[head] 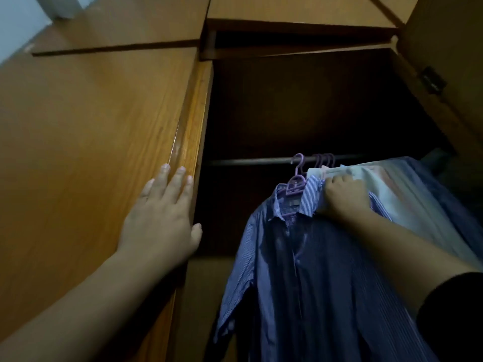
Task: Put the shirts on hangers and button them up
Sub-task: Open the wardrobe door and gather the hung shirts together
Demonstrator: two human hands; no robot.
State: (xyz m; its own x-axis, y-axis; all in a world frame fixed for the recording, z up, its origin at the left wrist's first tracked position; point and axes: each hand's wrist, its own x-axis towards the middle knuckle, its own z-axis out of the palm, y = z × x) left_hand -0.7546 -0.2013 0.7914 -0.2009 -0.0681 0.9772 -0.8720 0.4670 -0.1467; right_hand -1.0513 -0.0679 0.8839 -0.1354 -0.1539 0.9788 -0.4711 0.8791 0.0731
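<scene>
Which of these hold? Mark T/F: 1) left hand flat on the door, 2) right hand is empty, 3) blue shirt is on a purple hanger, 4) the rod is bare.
1. True: the left hand lies flat, fingers straight, on the door.
2. False: the right hand grips the blue shirt at its collar.
3. True: it hangs on a purple hanger.
4. False: the rod carries several hanger hooks.

Wardrobe rail carries purple hangers with shirts.
</scene>
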